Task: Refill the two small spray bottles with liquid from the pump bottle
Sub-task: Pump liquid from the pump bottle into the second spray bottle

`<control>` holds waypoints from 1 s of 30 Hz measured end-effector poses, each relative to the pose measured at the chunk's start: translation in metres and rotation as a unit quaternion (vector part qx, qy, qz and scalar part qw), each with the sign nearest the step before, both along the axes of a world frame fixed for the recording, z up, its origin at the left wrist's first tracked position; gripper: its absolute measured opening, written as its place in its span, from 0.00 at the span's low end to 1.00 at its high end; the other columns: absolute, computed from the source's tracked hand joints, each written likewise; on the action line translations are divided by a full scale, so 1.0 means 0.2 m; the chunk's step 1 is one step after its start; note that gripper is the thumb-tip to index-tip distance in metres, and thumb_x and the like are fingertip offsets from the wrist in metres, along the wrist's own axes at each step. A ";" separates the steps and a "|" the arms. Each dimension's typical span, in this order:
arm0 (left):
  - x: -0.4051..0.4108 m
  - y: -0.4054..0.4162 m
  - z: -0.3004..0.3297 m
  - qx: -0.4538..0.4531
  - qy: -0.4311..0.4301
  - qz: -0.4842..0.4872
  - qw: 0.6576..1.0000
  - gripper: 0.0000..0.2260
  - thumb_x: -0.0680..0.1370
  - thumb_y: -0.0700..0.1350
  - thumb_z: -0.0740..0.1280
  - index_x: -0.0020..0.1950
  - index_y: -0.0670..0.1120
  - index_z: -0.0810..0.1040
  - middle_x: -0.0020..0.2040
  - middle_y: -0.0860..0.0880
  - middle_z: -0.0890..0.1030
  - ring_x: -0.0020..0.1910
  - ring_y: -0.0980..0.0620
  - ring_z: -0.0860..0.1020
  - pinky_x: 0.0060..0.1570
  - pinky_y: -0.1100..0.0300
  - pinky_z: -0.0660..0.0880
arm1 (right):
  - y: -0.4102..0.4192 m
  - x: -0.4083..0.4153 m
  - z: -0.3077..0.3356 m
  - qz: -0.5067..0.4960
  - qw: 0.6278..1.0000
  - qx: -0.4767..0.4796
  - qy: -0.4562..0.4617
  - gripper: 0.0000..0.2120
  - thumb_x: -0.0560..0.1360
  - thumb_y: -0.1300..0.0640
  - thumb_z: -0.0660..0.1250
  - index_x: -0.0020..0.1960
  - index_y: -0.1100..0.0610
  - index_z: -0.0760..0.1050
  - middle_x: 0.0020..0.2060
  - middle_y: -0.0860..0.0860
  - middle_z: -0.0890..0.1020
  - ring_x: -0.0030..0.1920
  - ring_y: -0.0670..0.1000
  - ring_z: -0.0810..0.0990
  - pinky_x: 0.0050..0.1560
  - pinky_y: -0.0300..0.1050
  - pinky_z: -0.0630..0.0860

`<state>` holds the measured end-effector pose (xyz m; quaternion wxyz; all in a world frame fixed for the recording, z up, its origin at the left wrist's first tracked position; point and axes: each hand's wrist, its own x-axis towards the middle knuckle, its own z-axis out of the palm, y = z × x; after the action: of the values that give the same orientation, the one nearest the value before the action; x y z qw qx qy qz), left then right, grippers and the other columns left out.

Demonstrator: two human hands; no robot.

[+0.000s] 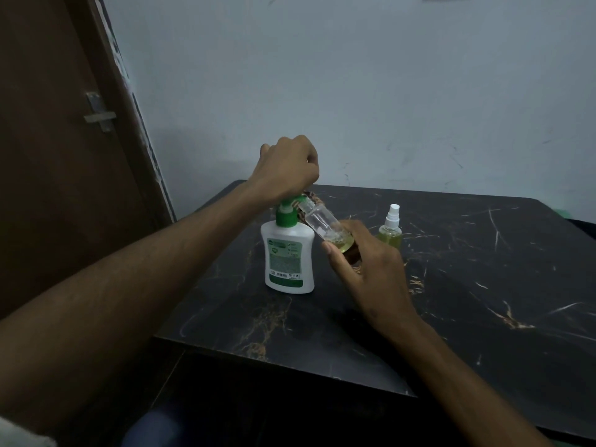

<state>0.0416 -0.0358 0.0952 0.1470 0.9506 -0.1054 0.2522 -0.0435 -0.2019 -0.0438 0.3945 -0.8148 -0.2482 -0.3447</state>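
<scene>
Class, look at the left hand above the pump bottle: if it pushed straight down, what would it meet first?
Most likely the green pump head: the left hand sits directly over it, seemingly touching already. The contact itself is hidden.

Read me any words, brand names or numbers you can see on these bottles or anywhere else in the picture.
Pump bottle: its green and white label carries a logo and lines of print, all too small and blurred to read.
Clear spray bottle held in the right hand: no print visible.
Capped spray bottle standing on the table: no print visible.
Nothing can be quoted.
</scene>
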 end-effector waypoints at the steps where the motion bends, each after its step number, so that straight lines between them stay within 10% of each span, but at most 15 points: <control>1: 0.00 0.00 -0.01 -0.002 0.001 0.000 1.000 0.10 0.76 0.38 0.65 0.46 0.46 0.87 0.46 0.50 0.87 0.50 0.47 0.82 0.62 0.45 0.69 | 0.00 0.00 0.00 0.000 1.000 -0.001 0.000 0.17 0.83 0.42 0.63 0.66 0.51 0.75 0.47 0.43 0.81 0.42 0.41 0.81 0.42 0.39 0.79; 30: -0.02 0.00 0.01 0.010 -0.009 0.007 1.000 0.10 0.76 0.39 0.65 0.45 0.46 0.87 0.44 0.50 0.87 0.48 0.46 0.82 0.64 0.44 0.71 | -0.01 0.00 -0.01 0.000 1.000 -0.010 0.006 0.16 0.83 0.43 0.63 0.66 0.50 0.74 0.49 0.45 0.83 0.43 0.41 0.80 0.43 0.39 0.80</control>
<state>0.0370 -0.0360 0.0964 0.1347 0.9504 -0.1024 0.2611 -0.0437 -0.2035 -0.0448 0.3877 -0.8210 -0.2489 -0.3373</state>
